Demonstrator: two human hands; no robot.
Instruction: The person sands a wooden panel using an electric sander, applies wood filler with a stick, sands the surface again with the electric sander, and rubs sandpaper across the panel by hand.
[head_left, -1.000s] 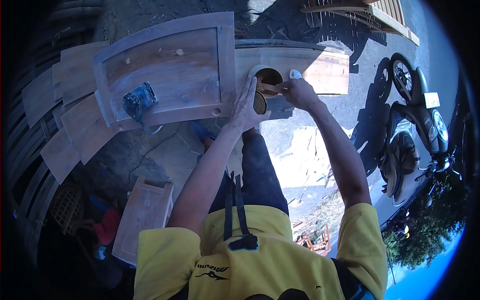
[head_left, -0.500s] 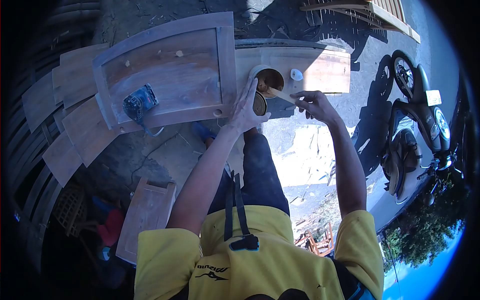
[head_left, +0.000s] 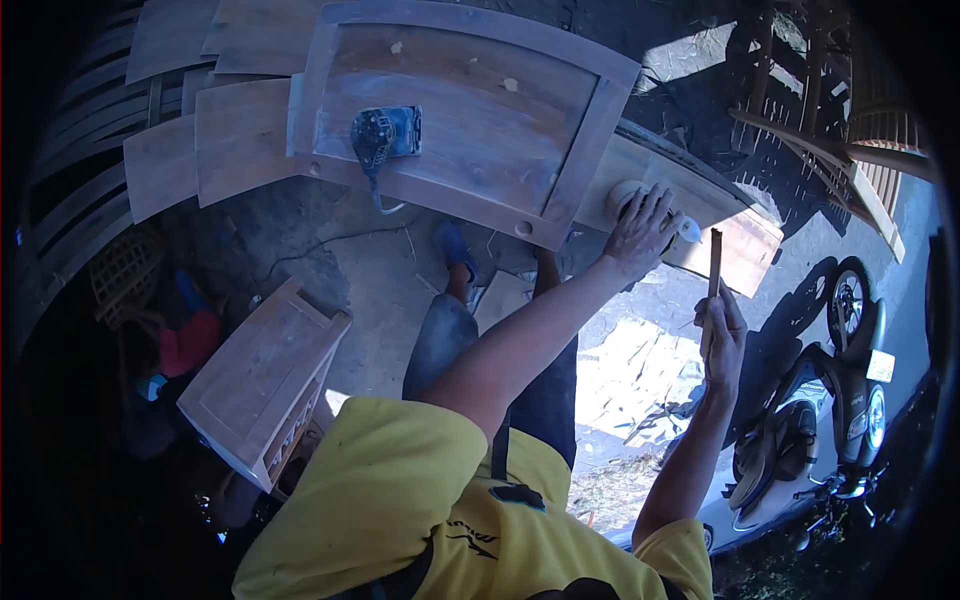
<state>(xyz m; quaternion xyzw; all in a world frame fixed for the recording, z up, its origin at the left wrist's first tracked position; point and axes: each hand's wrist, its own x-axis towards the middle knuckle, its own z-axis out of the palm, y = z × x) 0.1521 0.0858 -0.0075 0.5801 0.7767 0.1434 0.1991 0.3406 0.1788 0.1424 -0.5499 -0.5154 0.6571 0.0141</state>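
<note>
My left hand (head_left: 640, 238) lies over a round tin can (head_left: 624, 196) on a plank, its fingers spread and stretched out. The hand hides most of the can, so whether a lid sits on it does not show. Just right of my fingertips is a small white object (head_left: 689, 230). My right hand (head_left: 722, 335) is closed round a flat wooden stick (head_left: 715, 262), held upright in the view, with a darker brown tip. The stick is apart from the can.
A framed wooden panel (head_left: 450, 190) carries a blue power sander (head_left: 388, 136). Loose boards (head_left: 243, 130) lie on slats at left. A small wooden cabinet (head_left: 262, 385) stands below. Slatted furniture (head_left: 850, 160) and a motorcycle (head_left: 835, 400) are at right. A person in red (head_left: 190, 340) is at lower left.
The stick has come out of the can and moved right with my right hand. My left hand has shifted from the can's side to over its top. The view has turned.
</note>
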